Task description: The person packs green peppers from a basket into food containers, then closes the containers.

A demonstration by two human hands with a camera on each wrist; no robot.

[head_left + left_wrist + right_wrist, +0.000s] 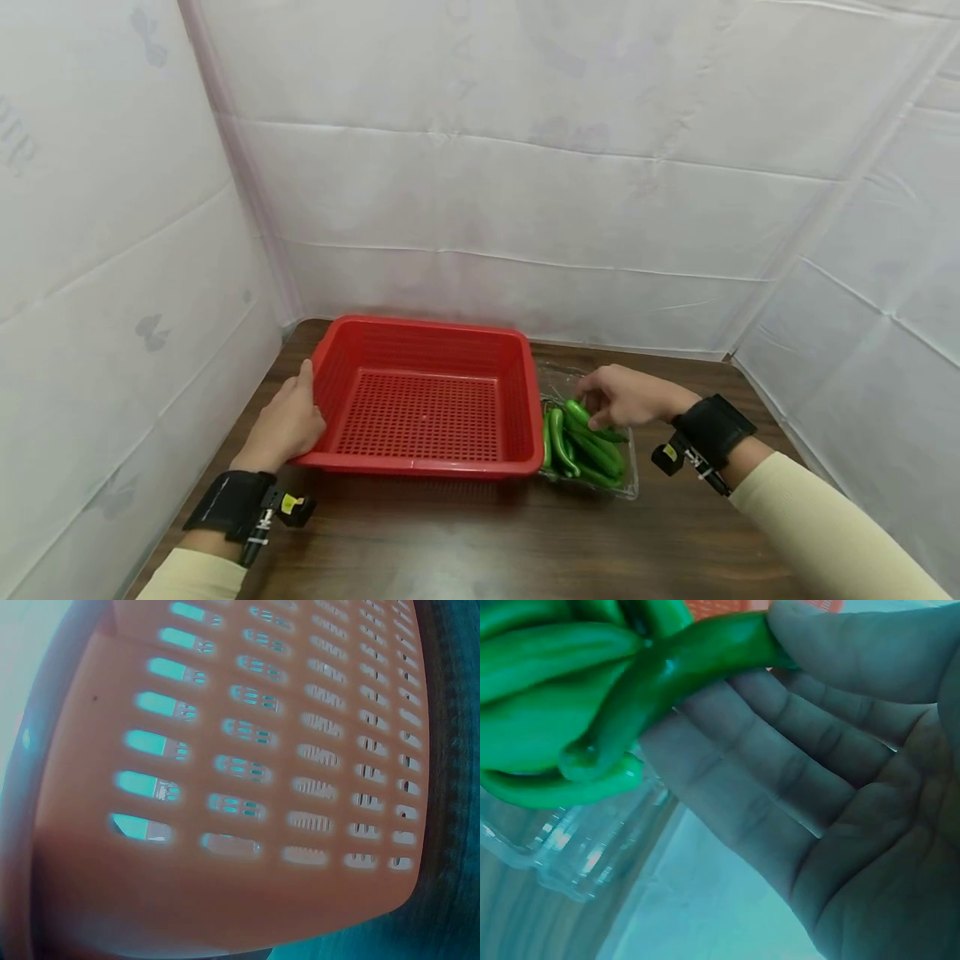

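Note:
A red slotted basket (420,465) stands on the brown table, and its wall (247,787) fills the left wrist view. My left hand (288,421) holds its left rim, thumb up along the edge. To the right of the basket, a clear plastic tray (628,487) holds several green peppers (592,454). My right hand (600,404) reaches into the tray's far end. In the right wrist view, a pepper (675,671) is pinched between the thumb and the fingers (765,772), still lying across the pile. The tray's clear rim (562,847) shows below.
White sheeting walls close in the table (480,542) on the left, back and right. The tray touches the basket's right side. Bare wood lies in front of both, toward me.

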